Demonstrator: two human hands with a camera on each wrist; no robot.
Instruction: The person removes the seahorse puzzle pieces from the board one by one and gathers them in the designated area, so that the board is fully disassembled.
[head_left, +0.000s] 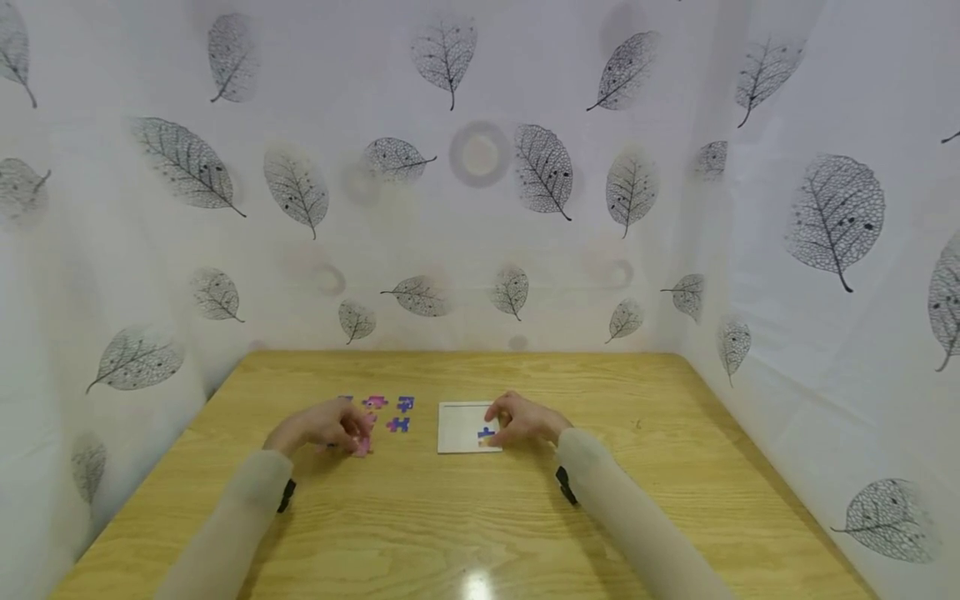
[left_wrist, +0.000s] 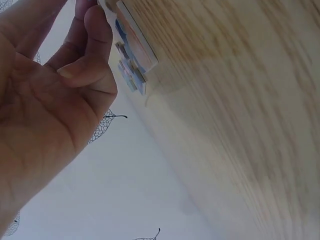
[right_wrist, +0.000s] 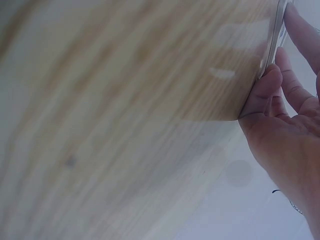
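Observation:
In the head view my left hand (head_left: 327,422) bends over the jigsaw pieces on the left of the table. Its thumb and finger pinch at a pink puzzle piece (head_left: 363,448). Part of that grasp is hidden in the left wrist view, where other puzzle pieces (left_wrist: 135,42) show beyond the fingers. My right hand (head_left: 528,419) lies over the right side of a shallow white puzzle tray (head_left: 459,429), thumb and fingertips apart. A blue-and-yellow puzzle piece (head_left: 486,435) lies in the tray's near right corner, by the thumb.
Several pink, blue and purple pieces lie spread behind and beside the left hand, among them a pink piece (head_left: 375,402) and two blue-purple ones (head_left: 405,404). A wooden table (head_left: 420,525) bears everything. Leaf-printed white curtains (head_left: 480,233) hang at its back and sides.

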